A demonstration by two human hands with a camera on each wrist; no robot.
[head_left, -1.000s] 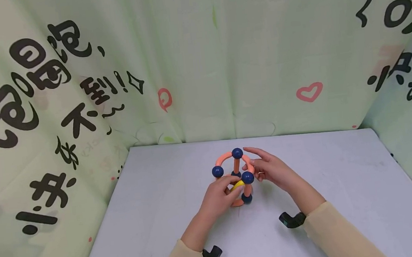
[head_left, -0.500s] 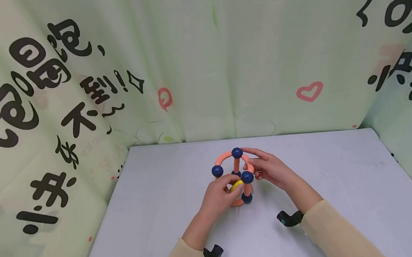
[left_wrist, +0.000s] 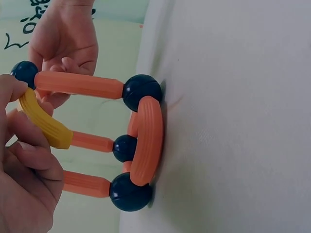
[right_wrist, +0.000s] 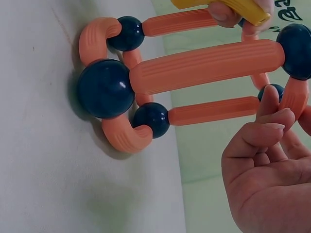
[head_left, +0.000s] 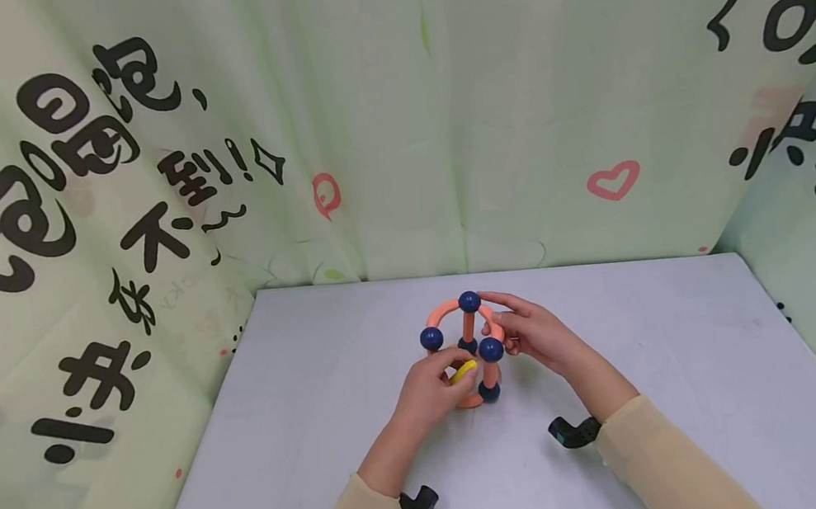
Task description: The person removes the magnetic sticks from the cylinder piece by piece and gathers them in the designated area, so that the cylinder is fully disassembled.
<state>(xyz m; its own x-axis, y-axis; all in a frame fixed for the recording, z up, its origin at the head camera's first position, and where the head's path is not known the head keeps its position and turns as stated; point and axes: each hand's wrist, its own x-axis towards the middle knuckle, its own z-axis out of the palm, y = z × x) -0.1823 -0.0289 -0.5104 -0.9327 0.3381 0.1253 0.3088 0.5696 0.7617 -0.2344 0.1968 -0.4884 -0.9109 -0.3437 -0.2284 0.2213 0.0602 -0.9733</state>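
Observation:
An upright frame of orange magnetic sticks [right_wrist: 209, 65] and dark blue balls [head_left: 491, 350] stands on the table, with curved sticks joining the balls at top and bottom. In the head view my left hand [head_left: 426, 392] pinches a curved yellow magnetic stick [left_wrist: 43, 121] between thumb and fingers. One end of it is up by the near top ball [left_wrist: 24, 74], with a narrow gap in the head view. My right hand [head_left: 546, 341] grips the curved orange stick [right_wrist: 294, 99] on the frame's top right side, its index finger reaching to the back top ball [head_left: 469, 302].
The white table [head_left: 320, 413] extends around the frame on all sides. Behind and beside it hangs a pale green curtain [head_left: 512, 111] with black lettering. Each wrist carries a black camera mount [head_left: 574, 432].
The yellow stick has turned slightly and drawn left, off the near top ball that it met before. My right hand has shifted slightly left, its index fingertip now at the back ball.

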